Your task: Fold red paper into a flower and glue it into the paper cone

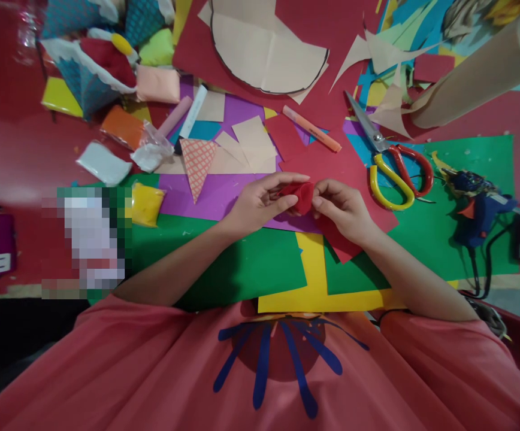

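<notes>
Between my two hands is a small red paper piece [304,197], curled into a rolled, petal-like shape. My left hand [260,202] grips it from the left, thumb in front and fingers behind. At its right edge, my right hand [341,206] pinches it with thumb and fingertips. Below lie red paper sheets [345,167] and a purple sheet [228,197]. A paper triangle [198,164] with a red lattice pattern lies left of my left hand. To the right of my right hand rest scissors [388,149] with one yellow and one red handle.
A blue glue gun [484,215] with its cable lies at the right. A cardboard tube [475,78] stands at the back right. Several clay packets, such as a yellow one [147,205], sit at the left. An orange marker [311,128] and a large cream cutout [264,54] lie further back.
</notes>
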Tool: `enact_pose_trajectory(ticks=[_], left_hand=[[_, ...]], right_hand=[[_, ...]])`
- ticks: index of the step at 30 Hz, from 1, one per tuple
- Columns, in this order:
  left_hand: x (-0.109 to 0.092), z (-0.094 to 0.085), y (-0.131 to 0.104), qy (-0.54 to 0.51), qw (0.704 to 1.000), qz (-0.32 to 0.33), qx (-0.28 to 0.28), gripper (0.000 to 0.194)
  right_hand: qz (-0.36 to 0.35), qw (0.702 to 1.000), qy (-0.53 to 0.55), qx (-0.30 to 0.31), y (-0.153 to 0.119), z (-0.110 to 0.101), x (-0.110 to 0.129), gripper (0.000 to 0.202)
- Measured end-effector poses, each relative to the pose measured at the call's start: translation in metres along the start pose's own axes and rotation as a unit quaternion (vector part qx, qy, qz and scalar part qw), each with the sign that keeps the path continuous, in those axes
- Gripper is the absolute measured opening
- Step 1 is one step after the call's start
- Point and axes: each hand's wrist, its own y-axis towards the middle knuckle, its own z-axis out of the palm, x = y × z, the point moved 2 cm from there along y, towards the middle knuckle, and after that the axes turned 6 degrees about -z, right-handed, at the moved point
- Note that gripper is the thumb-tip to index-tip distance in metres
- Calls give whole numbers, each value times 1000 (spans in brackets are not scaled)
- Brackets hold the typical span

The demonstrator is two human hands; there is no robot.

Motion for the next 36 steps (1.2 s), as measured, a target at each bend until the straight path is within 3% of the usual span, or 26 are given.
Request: enact_pose_trajectory(ticks=[13, 19, 22, 28, 36], left_hand=[[-5, 3, -2, -58, 994, -40, 87, 43], [-3, -1, 1, -31, 998, -4, 58, 40], [-1, -1, 1, -13, 999, 3, 45, 50], [-1, 0, -1, 32, 997, -40, 59, 47], [-3, 2, 1, -21, 995, 1, 94, 42]], right_hand=[[-51, 997, -49, 43, -2, -7, 2, 36], [-69, 995, -66, 38, -1, -7, 4, 27], [-97, 988, -111, 38, -1, -7, 4, 13], [-144, 969, -190, 62, -1, -5, 6, 9], [-137, 977, -156, 51, 0, -7, 8, 9]])
